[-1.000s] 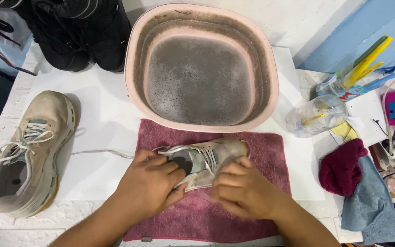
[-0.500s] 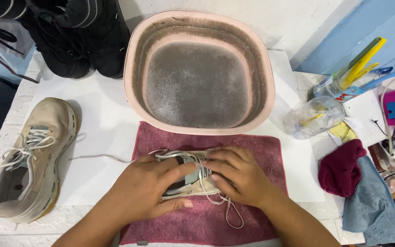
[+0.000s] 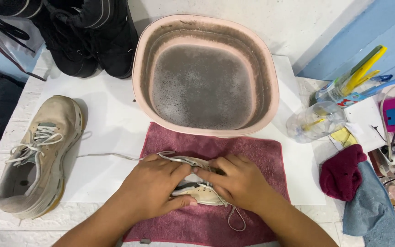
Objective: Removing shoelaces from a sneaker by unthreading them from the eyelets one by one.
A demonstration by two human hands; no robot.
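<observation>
A dirty beige sneaker (image 3: 196, 190) lies on a dark pink towel (image 3: 252, 153) near the front of the white table. My left hand (image 3: 154, 187) covers its left part and grips it. My right hand (image 3: 236, 180) presses on its right part, fingers at the laces. A loose white lace (image 3: 110, 156) trails to the left, and a loop of lace (image 3: 237, 221) hangs below my right hand. Most of the shoe is hidden under both hands.
A pink basin (image 3: 205, 73) of murky grey water stands just behind the towel. The matching sneaker (image 3: 37, 155) lies at the left. Black boots (image 3: 88, 36) stand at the back left. A clear bottle (image 3: 315, 121), brushes (image 3: 360, 75) and cloths (image 3: 357, 187) crowd the right side.
My hands have closed in over the shoe, covering more of it. The right hand shifted left onto the laces, and a lace loop now hangs below it.
</observation>
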